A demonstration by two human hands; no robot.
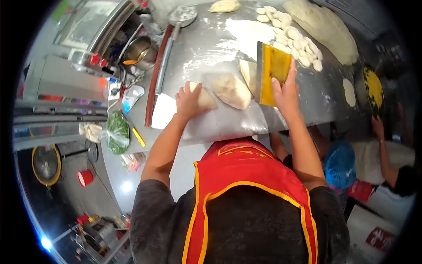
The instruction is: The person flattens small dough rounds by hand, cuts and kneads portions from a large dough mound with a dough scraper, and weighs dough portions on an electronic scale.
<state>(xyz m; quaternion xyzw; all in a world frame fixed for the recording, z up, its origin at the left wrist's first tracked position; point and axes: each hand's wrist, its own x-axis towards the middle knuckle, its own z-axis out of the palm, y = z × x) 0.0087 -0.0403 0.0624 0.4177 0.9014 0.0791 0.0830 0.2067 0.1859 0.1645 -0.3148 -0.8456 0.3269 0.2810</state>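
Note:
My left hand (189,102) is wrapped over a small piece of dough (204,97) on the metal table. In my right hand (285,90) is a yellow dough scraper (273,72) with a dark straight edge, held up on its side. A larger lump of dough (232,91) lies between my hands. Another cut piece of dough (248,75) sits just left of the scraper, partly hidden behind it.
Many small dough pieces (296,44) and a long dough mass (325,31) lie at the back right. A red bar (158,79) and a grey rod (165,66) lie at left, near a bag of greens (117,134). Another person's arm (384,149) shows at right.

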